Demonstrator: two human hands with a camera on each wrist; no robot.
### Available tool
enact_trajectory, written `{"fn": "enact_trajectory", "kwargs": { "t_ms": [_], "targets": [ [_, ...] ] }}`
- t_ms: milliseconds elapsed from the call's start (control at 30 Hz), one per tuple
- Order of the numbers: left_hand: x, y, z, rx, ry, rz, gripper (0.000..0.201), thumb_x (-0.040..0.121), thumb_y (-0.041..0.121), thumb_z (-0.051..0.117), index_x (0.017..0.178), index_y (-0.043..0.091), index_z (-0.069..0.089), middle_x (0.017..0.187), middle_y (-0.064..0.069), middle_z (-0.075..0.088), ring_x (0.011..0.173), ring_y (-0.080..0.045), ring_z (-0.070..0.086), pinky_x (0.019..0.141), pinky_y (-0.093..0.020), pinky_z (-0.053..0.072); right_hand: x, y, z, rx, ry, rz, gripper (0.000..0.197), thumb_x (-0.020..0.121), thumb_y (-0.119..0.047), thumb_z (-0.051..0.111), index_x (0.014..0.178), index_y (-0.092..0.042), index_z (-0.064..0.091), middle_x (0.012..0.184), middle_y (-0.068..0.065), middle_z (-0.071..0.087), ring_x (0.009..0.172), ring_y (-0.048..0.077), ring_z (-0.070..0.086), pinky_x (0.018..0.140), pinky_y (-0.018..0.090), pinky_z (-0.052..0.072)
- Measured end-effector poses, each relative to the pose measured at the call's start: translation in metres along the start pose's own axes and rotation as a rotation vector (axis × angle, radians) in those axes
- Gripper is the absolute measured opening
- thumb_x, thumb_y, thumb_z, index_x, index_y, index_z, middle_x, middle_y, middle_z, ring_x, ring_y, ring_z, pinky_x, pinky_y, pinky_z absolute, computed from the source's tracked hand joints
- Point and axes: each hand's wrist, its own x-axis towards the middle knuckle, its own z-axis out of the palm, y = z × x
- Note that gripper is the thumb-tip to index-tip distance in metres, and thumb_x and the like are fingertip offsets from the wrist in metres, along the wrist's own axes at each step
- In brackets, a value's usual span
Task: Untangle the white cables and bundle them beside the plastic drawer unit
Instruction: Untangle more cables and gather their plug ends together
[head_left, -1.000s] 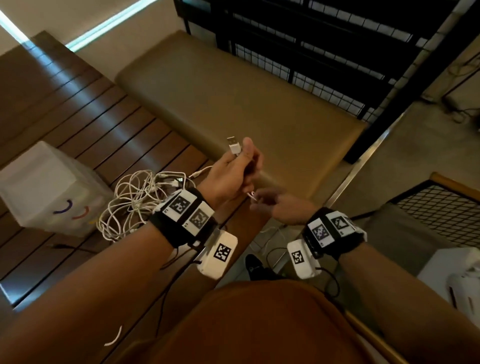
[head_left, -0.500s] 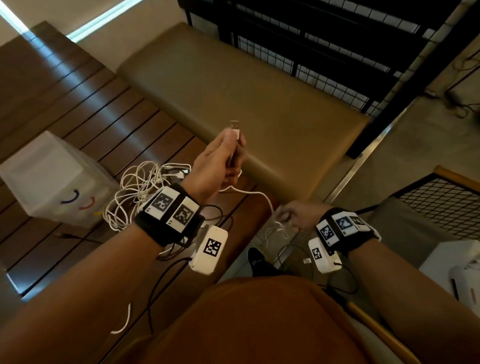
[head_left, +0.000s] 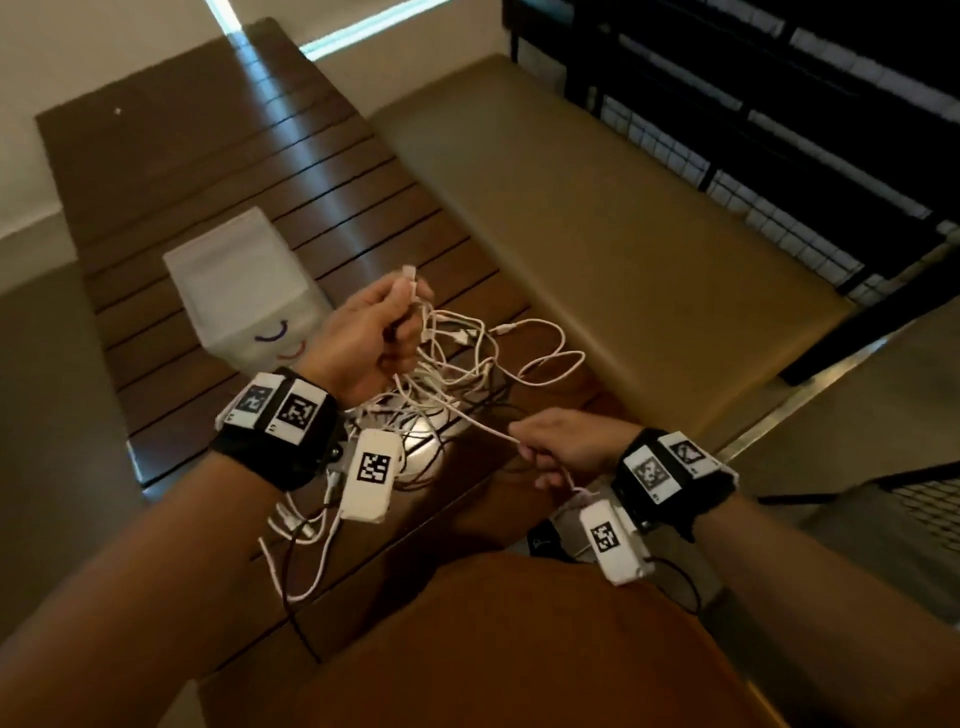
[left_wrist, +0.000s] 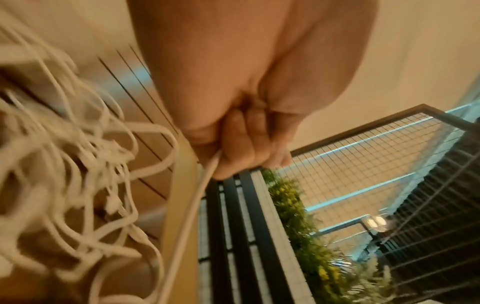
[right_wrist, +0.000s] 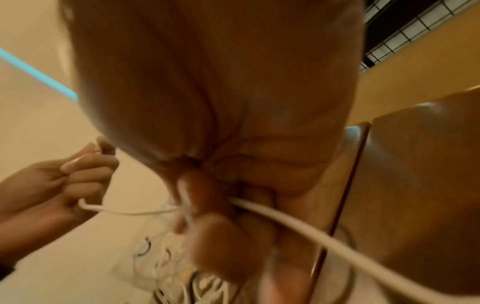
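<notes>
Slatted wooden table bears drawer unit; left grip, right grip pinch white cables

White cable pinched in right hand; left hand alongside.

both hands fisted, raised

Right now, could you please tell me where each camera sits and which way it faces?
Head: worn on the head, looking down at the slatted table, both hands, forearms, white cables, plastic drawer unit.
Left wrist: under the left hand, facing its curled fingers, the cable tangle and a mesh railing.
Right wrist: under the right hand, facing the left hand.
Shared: all three show the cables.
</notes>
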Motion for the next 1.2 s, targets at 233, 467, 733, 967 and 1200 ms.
{"fn": "enact_trajectory", "kwargs": {
  "t_ms": [233,467,733,967,1200],
  "targets": [
    [-0.040,-0.013,-0.079,0.014,0.247,-0.008,0.028,0.104,0.030,0.032,0.092,0.019,0.055,0.052,0.006,0.031,0.039,-0.004,0.022,0.036,-0.013,0.019,0.034,-0.041,0.006,-0.595,0.030,-0.048,0.024,0.099,-0.019,0.051,0.098,-0.002,0.067,0.088,0.011,0.068,0.076,0.016,0.061,0.070,0.029,0.052],
    [-0.070,-0.036,-0.102,-0.051,0.376,0.058,0.031,0.104,0.031,0.030,0.082,0.020,0.048,0.048,0.008,0.029,0.040,-0.005,0.021,0.036,-0.013,0.018,0.074,-0.108,0.037,-0.342,0.223,-0.319,0.015,0.098,-0.002,0.048,0.100,0.001,0.063,0.077,0.008,0.061,0.059,0.012,0.057,0.046,0.017,0.046],
    [-0.091,-0.051,-0.127,-0.104,0.563,0.058,0.033,0.104,0.033,0.033,0.085,0.017,0.054,0.048,0.008,0.031,0.040,-0.005,0.024,0.038,-0.017,0.019,0.108,-0.131,0.055,-0.732,-0.034,-0.215,0.018,0.095,-0.012,0.057,0.107,-0.011,0.070,0.097,-0.003,0.070,0.084,0.007,0.064,0.075,0.021,0.053],
    [-0.104,-0.056,-0.143,-0.109,0.635,0.046,0.033,0.103,0.036,0.035,0.087,0.018,0.057,0.050,0.006,0.034,0.041,-0.007,0.027,0.040,-0.019,0.022,0.128,-0.111,0.033,-1.083,0.181,-0.169,0.009,0.084,-0.014,0.071,0.091,-0.016,0.075,0.092,0.000,0.072,0.092,0.017,0.066,0.077,0.024,0.046],
    [-0.082,-0.065,-0.132,-0.082,0.588,0.009,0.033,0.102,0.039,0.037,0.086,0.020,0.059,0.053,0.005,0.037,0.040,-0.006,0.028,0.036,-0.017,0.023,0.128,-0.082,0.003,-1.018,0.567,-0.278,0.022,0.080,-0.025,0.075,0.102,-0.024,0.072,0.114,0.008,0.047,0.113,0.028,0.046,0.096,0.034,0.043]
  ]
}}
